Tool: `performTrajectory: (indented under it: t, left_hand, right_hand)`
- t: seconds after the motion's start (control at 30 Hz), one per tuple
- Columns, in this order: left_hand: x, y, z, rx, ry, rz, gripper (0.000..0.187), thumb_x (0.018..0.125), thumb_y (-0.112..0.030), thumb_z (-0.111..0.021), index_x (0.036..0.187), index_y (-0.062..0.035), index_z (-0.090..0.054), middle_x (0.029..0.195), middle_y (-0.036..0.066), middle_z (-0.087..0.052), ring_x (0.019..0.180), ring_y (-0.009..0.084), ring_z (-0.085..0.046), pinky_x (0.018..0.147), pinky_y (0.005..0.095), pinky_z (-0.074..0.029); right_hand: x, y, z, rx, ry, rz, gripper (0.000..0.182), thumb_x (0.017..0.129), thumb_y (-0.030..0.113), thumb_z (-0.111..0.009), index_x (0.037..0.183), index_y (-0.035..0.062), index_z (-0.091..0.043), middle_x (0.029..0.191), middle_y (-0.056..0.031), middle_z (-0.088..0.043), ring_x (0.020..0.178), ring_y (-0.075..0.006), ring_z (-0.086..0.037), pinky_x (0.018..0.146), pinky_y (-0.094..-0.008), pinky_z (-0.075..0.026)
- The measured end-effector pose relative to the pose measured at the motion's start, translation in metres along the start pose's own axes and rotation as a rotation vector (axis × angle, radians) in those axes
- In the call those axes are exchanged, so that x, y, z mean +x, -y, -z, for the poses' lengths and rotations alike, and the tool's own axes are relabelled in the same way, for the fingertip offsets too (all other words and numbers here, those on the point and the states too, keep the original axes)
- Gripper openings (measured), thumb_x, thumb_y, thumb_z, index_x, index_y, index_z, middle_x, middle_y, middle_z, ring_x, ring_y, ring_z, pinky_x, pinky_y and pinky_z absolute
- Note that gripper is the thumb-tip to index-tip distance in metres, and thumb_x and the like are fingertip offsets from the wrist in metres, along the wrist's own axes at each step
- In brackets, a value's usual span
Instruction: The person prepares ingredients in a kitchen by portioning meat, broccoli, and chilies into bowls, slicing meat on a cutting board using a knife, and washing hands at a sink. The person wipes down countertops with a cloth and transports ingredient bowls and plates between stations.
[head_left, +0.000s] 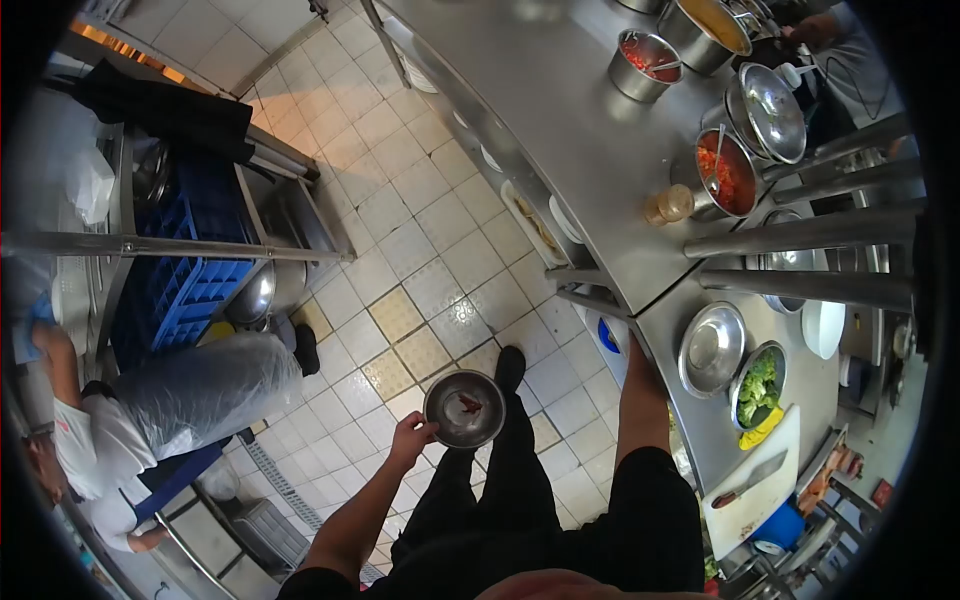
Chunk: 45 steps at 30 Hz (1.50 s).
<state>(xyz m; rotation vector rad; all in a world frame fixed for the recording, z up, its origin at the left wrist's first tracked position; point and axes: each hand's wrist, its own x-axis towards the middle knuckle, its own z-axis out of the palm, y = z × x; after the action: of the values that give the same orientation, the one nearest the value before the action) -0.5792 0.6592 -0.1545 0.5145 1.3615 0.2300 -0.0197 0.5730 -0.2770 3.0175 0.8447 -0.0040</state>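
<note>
My left hand [414, 436] grips the rim of a round metal bowl [446, 424], fingers closed on its left side. The bowl is held above the tiled floor in front of my legs. Inside lie a few small dark red pieces [470, 404], too small to name. My right forearm reaches forward along the steel counter [655, 345] and passes under its edge, so the hand itself is hidden. Close to that spot, a blue round thing [607, 335] shows on the lower shelf.
On the counter stand pots of red food [735, 185], a metal bowl [712, 350], a bowl of broccoli [762, 385] and a white cutting board [770, 490] with a cleaver [750, 478]. A person in an apron [160, 420] works at left, near blue crates [190, 270].
</note>
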Motion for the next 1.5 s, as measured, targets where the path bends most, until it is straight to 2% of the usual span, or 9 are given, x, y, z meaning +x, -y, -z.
performTrajectory:
  t: [0.47,0.5,0.57,0.63,0.83,1.03,1.2,1.3,1.5]
  left_hand:
    - [0.015,-0.080,-0.062,0.136,0.102,-0.211,0.022,0.080,-0.005,-0.068,0.070,-0.0091,-0.048,0.070,0.001,-0.055,0.062,0.0104,-0.055,0.060,0.0290,-0.053]
    - [0.007,-0.082,-0.066,0.157,0.129,-0.200,0.022,0.080,-0.005,-0.067,0.070,-0.0089,-0.048,0.070,0.001,-0.054,0.063,0.0109,-0.055,0.060,0.0292,-0.054]
    - [-0.002,-0.094,-0.075,0.200,0.181,-0.184,0.022,0.080,-0.005,-0.067,0.071,-0.0086,-0.048,0.071,0.002,-0.054,0.063,0.0117,-0.056,0.061,0.0296,-0.054]
    - [-0.033,-0.125,-0.097,0.187,0.265,-0.163,0.018,0.082,-0.005,-0.066,0.073,-0.0087,-0.051,0.070,0.001,-0.052,0.068,0.0132,-0.058,0.063,0.0310,-0.055]
    - [-0.034,-0.295,-0.168,0.355,0.404,-0.335,0.010,0.084,-0.010,-0.067,0.084,-0.0073,-0.057,0.077,0.002,-0.056,0.069,0.0111,-0.056,0.062,0.0259,-0.050]
    - [0.063,-0.503,-0.235,0.589,0.569,-0.406,0.026,0.090,-0.033,-0.062,0.096,-0.0077,-0.062,0.083,0.005,-0.064,0.077,0.0145,-0.063,0.063,0.0341,-0.052]
    - [0.153,-0.760,-0.298,0.799,-0.138,-1.268,0.038,0.086,-0.038,-0.062,0.098,-0.0025,-0.061,0.084,0.019,-0.066,0.085,0.0365,-0.065,0.073,0.0442,-0.052]
    - [0.201,-0.852,-0.331,1.068,-0.422,-1.356,0.038,0.084,-0.035,-0.064,0.101,-0.0018,-0.061,0.089,0.016,-0.068,0.086,0.0357,-0.066,0.075,0.0433,-0.053]
    - [0.199,-0.923,-0.356,1.509,-0.295,-1.237,0.024,0.082,-0.019,-0.059,0.097,-0.0019,-0.068,0.098,0.019,-0.069,0.094,0.0326,-0.067,0.084,0.0450,-0.051]
  right_hand:
    - [-0.115,-0.012,0.004,0.375,0.094,-0.089,0.034,0.093,0.031,-0.054,0.109,0.0024,-0.062,0.092,-0.0116,-0.067,0.077,-0.0233,-0.065,0.077,-0.0382,-0.052]
    - [-0.148,0.010,0.020,0.941,-0.189,-0.078,0.022,0.090,0.018,-0.058,0.101,0.0005,-0.065,0.081,-0.0094,-0.067,0.065,-0.0158,-0.063,0.060,-0.0338,-0.051]
    - [-0.181,0.087,0.187,1.037,0.060,-0.274,0.016,0.088,0.009,-0.057,0.096,-0.0002,-0.067,0.075,-0.0067,-0.066,0.066,-0.0135,-0.063,0.054,-0.0306,-0.050]
    - [-0.183,0.133,0.270,1.149,0.250,-0.087,0.026,0.081,0.012,-0.056,0.103,0.0070,-0.068,0.083,-0.0132,-0.069,0.075,-0.0305,-0.066,0.067,-0.0407,-0.052]
    - [-0.094,0.242,0.363,0.349,0.143,0.594,0.047,0.081,0.026,-0.062,0.125,0.0111,-0.056,0.113,-0.0161,-0.060,0.103,-0.0365,-0.058,0.086,-0.0477,-0.047]
    - [0.038,0.360,0.375,0.192,0.257,0.261,0.075,0.075,0.039,-0.072,0.140,0.0170,-0.040,0.140,-0.0185,-0.040,0.122,-0.0415,-0.045,0.096,-0.0562,-0.039]
    - [0.104,0.419,0.392,0.080,0.336,0.074,0.076,0.076,0.041,-0.067,0.143,0.0219,-0.035,0.144,-0.0178,-0.036,0.123,-0.0417,-0.046,0.098,-0.0558,-0.038]
    - [0.123,0.441,0.390,0.089,0.342,-0.030,0.078,0.076,0.041,-0.067,0.143,0.0201,-0.033,0.144,-0.0184,-0.036,0.123,-0.0415,-0.045,0.099,-0.0556,-0.038]
    - [0.137,0.462,0.397,0.049,0.365,-0.109,0.084,0.078,0.046,-0.065,0.146,0.0158,-0.026,0.145,-0.0193,-0.034,0.124,-0.0417,-0.045,0.100,-0.0558,-0.036]
